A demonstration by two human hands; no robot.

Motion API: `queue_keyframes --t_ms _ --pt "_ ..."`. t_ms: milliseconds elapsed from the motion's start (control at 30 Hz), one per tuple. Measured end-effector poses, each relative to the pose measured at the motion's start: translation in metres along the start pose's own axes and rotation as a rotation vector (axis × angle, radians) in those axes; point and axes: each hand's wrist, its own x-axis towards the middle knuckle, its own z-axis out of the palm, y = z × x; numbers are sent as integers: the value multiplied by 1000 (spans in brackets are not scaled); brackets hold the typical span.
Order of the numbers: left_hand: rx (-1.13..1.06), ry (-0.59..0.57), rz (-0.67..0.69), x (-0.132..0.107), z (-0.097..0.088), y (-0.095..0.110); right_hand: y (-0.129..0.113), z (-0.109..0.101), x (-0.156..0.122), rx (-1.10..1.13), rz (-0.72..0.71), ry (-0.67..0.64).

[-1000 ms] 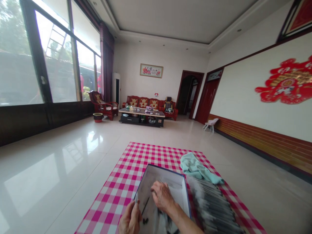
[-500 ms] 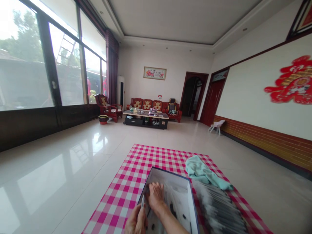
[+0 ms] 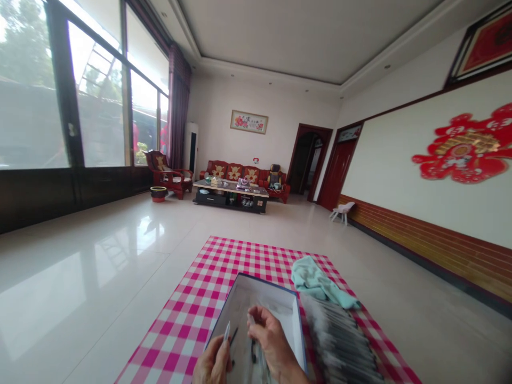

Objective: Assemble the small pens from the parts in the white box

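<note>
Pink-and-white checked cloth [image 3: 183, 320] lay beneath the work, and on it sat a shallow, rectangular white box with a dark blue edge [image 3: 296, 325]. The person's left hand [image 3: 212, 361] was at the box's near left side, its thumb and fingers closed on a slim, pale, pen-like piece [image 3: 227, 330] that pointed up and away. The right hand [image 3: 271, 338] hung over the inside of the box, with thumb and forefinger pinched around a small, whitish, see-through piece [image 3: 250, 319]; its exact shape was too small to tell. The two held pieces were near each other but apart.

Inside the box, a thin black stick [image 3: 234, 337] leaned close by the left hand's piece, and a short black piece [image 3: 253, 352] lay between the hands. Clear, slender tubes [image 3: 262, 365] showed beside the right wrist, partly covered by it.

Just right of the box rested a wide row of slender dark pieces in clear plastic [image 3: 346, 341], blurred at its left end. At its far end lay a crumpled, pale turquoise cloth [image 3: 322, 284]. Well beyond, on the glossy, pale tiled floor [image 3: 120, 288], stood a red wooden sofa with patterned cushions [image 3: 234, 172].
</note>
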Motion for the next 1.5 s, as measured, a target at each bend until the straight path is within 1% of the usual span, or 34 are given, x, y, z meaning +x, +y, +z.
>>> queue_keyframes --t_ms 67,100,167,267,333,433,533,700,767,833,933,1067,1133,1333,1400,1500 --pt "33 -87 35 -2 -1 0 1 -3 -13 246 113 44" --pt "64 -116 66 -2 0 -1 3 -3 -18 286 139 65" --pt "126 -127 140 -3 1 -5 6 -4 -24 237 144 72" --pt "215 -131 245 -2 2 -13 9 -7 -26 50 28 29" --pt "263 -160 272 -2 2 -16 7 -10 -28 -16 -51 -4" --pt "306 -234 280 -2 1 -17 3 -14 -31 -46 -71 -26" --pt "300 -294 293 -4 1 -17 -1 -16 -34 -72 -61 1" --pt "318 -299 334 -6 5 -23 -7 -16 -36 -121 -51 -1" --pt "356 -290 347 -5 3 -25 -8 -16 -37 -158 -70 -15" --pt "401 -307 359 -5 1 -24 -7 -16 -37 -196 -103 -30" --pt "456 -370 368 -7 -4 -16 -5 -17 -37 -231 -128 -47" --pt "487 -412 373 -13 -4 1 -3 -17 -37 -247 -107 -54" --pt "502 -414 373 -15 -3 6 -3 -18 -37 -264 -112 -56" --pt "476 -302 376 -18 -3 1 -3 -16 -39 -315 -206 -81" --pt "448 -315 361 -18 -4 1 -4 -15 -41 -312 -209 -97" --pt "381 -376 315 -15 -4 2 -6 -14 -43 -302 -210 -127"
